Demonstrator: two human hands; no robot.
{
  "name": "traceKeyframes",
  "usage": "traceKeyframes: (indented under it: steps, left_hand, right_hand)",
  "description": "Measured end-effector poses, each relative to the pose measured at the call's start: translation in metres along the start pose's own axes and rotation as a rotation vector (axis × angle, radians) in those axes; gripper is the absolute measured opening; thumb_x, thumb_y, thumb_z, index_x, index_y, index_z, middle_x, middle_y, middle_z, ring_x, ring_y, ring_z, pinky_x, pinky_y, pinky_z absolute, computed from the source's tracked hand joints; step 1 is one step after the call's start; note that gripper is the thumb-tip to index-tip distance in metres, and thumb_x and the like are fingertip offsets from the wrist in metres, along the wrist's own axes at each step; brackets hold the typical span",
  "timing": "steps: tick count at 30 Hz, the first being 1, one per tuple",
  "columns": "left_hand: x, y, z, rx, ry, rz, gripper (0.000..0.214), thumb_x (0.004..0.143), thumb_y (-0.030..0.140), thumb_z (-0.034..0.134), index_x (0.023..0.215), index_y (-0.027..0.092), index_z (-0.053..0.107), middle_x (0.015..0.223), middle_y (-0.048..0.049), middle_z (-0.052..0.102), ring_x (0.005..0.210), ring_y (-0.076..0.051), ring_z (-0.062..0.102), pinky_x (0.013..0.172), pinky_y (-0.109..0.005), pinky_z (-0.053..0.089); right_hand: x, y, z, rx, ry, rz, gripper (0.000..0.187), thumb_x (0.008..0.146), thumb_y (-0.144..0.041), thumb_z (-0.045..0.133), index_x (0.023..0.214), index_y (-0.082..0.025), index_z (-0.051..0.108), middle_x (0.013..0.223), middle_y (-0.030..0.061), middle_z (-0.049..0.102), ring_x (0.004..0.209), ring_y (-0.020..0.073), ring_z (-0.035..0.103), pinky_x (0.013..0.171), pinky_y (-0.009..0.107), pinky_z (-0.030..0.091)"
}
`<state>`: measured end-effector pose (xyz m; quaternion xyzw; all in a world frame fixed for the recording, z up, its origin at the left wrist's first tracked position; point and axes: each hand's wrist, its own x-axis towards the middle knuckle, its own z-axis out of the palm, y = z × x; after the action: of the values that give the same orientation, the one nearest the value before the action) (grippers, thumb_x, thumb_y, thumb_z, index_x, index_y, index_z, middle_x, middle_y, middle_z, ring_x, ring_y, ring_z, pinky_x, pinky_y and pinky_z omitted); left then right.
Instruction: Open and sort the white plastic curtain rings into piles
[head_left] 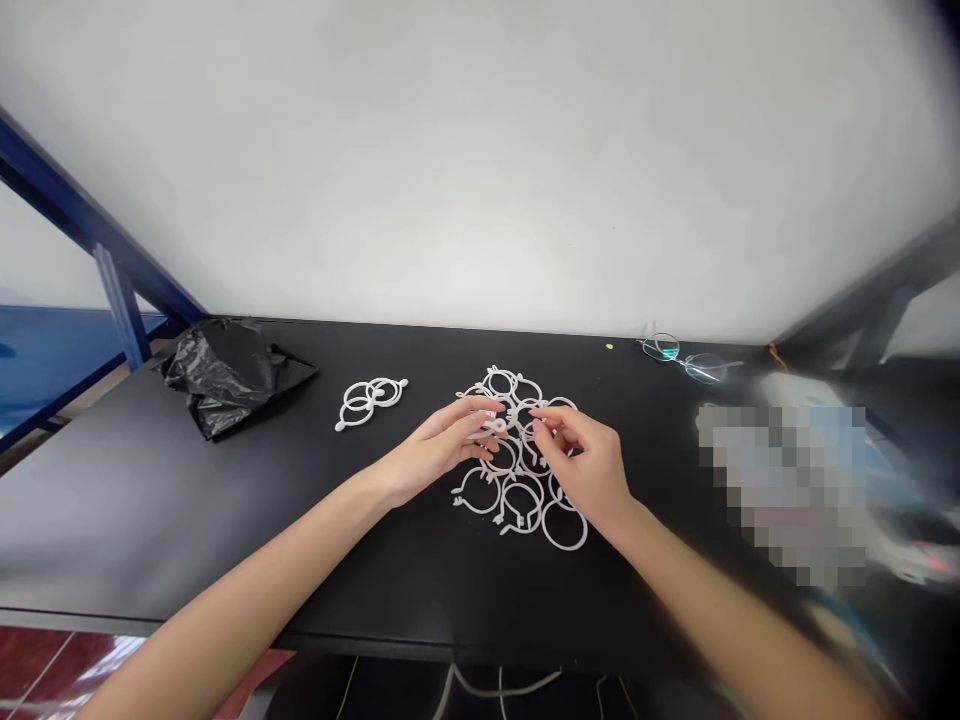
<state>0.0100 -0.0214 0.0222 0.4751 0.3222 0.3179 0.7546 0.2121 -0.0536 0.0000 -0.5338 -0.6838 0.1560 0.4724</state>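
Note:
My left hand [439, 440] holds a white plastic ring [487, 431] between thumb and fingers, just above the pile. Close beside it, my right hand [592, 460] has its thumb and index finger pinched together. Whatever may be in that pinch is too small to make out. Under both hands lies a loose pile of white plastic rings [565, 548], several of them gapped, with small clip-like ends. Parts of the pile are hidden by my fingers. To the left, a few joined or overlapping white rings [340, 427] lie apart from the pile.
A crumpled black plastic bag [232, 375] sits at the left of the black table [390, 590]. Eyeglasses [701, 367] rest near the back wall at right. A blurred, pixelated item [787, 490] lies at far right. Cables [510, 691] hang below the front edge.

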Motion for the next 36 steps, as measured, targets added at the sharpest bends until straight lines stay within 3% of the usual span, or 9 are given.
traceKeyframes:
  steps: [6, 12, 20, 22, 24, 26, 29, 32, 36]
  left_hand:
    - [0.000, -0.009, 0.007, 0.209, 0.027, 0.143, 0.019, 0.098, 0.028, 0.039, 0.112, 0.019, 0.048, 0.090, -0.0014, 0.055, 0.071, -0.010, 0.049, 0.067, -0.027, 0.042]
    - [-0.006, -0.012, 0.007, 0.500, 0.016, 0.299, 0.016, 0.100, 0.027, 0.035, 0.109, 0.020, 0.046, 0.095, -0.0020, 0.052, 0.073, -0.011, 0.045, 0.069, -0.027, 0.041]
    - [-0.009, -0.004, 0.008, 0.762, 0.000, 0.400, 0.015, 0.101, 0.028, 0.034, 0.109, 0.020, 0.043, 0.099, -0.0048, 0.056, 0.085, -0.015, 0.056, 0.073, -0.028, 0.047]
    - [-0.007, 0.002, -0.003, 0.966, 0.053, 0.454, 0.017, 0.100, 0.030, 0.038, 0.110, 0.019, 0.046, 0.103, -0.0064, 0.058, 0.090, -0.017, 0.057, 0.078, -0.031, 0.049]
    - [-0.005, 0.010, -0.022, 1.259, 0.197, 0.501, 0.018, 0.098, 0.030, 0.042, 0.109, 0.018, 0.050, 0.108, -0.0091, 0.058, 0.100, -0.022, 0.056, 0.087, -0.037, 0.047]
    - [-0.003, 0.016, -0.042, 1.534, 0.365, 0.441, 0.020, 0.096, 0.028, 0.046, 0.110, 0.015, 0.052, 0.110, -0.0115, 0.059, 0.103, -0.027, 0.056, 0.091, -0.043, 0.045]
    - [-0.002, 0.019, -0.064, 1.811, 0.517, 0.259, 0.024, 0.091, 0.023, 0.050, 0.113, 0.015, 0.055, 0.109, -0.0116, 0.062, 0.102, -0.030, 0.057, 0.091, -0.046, 0.044]
    - [-0.004, 0.017, -0.068, 1.936, 0.556, 0.110, 0.027, 0.090, 0.022, 0.052, 0.115, 0.014, 0.057, 0.106, -0.0110, 0.064, 0.102, -0.031, 0.058, 0.091, -0.044, 0.042]
    - [-0.007, 0.016, -0.062, 1.987, 0.563, 0.015, 0.029, 0.091, 0.027, 0.053, 0.116, 0.013, 0.057, 0.104, -0.0117, 0.066, 0.101, -0.032, 0.059, 0.091, -0.044, 0.042]
  right_hand:
    - [-0.007, -0.011, 0.005, 0.409, -0.198, 0.194, 0.017, 0.086, -0.030, 0.066, 0.099, -0.021, 0.071, 0.073, 0.0013, 0.069, 0.055, 0.0131, 0.065, 0.048, 0.024, 0.053]
    - [-0.006, -0.016, 0.009, 0.666, -0.240, 0.361, 0.016, 0.081, -0.033, 0.072, 0.089, -0.019, 0.073, 0.073, 0.0030, 0.072, 0.064, 0.0163, 0.071, 0.048, 0.023, 0.057]
    - [-0.003, -0.017, 0.008, 0.691, -0.243, 0.385, 0.016, 0.079, -0.033, 0.074, 0.086, -0.018, 0.074, 0.075, 0.0037, 0.073, 0.066, 0.0169, 0.072, 0.053, 0.025, 0.059]
    - [0.000, -0.014, 0.005, 0.651, -0.225, 0.387, 0.022, 0.081, -0.035, 0.072, 0.096, -0.019, 0.073, 0.081, 0.0052, 0.074, 0.066, 0.0172, 0.071, 0.051, 0.026, 0.058]
    - [0.005, -0.009, -0.001, 0.553, -0.155, 0.363, 0.028, 0.082, -0.035, 0.070, 0.105, -0.019, 0.070, 0.085, 0.0058, 0.074, 0.065, 0.0168, 0.070, 0.052, 0.027, 0.057]
    - [0.009, -0.003, -0.009, 0.373, -0.089, 0.281, 0.024, 0.082, -0.030, 0.067, 0.104, -0.019, 0.069, 0.088, 0.0056, 0.072, 0.066, 0.0164, 0.069, 0.057, 0.029, 0.057]
    - [0.014, 0.007, -0.019, 0.058, -0.173, 0.063, 0.018, 0.082, -0.014, 0.058, 0.095, -0.020, 0.070, 0.095, 0.0062, 0.070, 0.077, 0.0185, 0.067, 0.069, 0.034, 0.057]
    - [0.015, 0.013, -0.022, -0.104, -0.280, -0.067, 0.026, 0.080, -0.006, 0.053, 0.095, -0.020, 0.069, 0.102, 0.0061, 0.069, 0.091, 0.0212, 0.066, 0.082, 0.039, 0.055]
    - [0.014, 0.016, -0.018, -0.149, -0.289, -0.080, 0.021, 0.083, -0.009, 0.054, 0.094, -0.020, 0.068, 0.096, 0.0060, 0.070, 0.091, 0.0218, 0.065, 0.083, 0.039, 0.054]
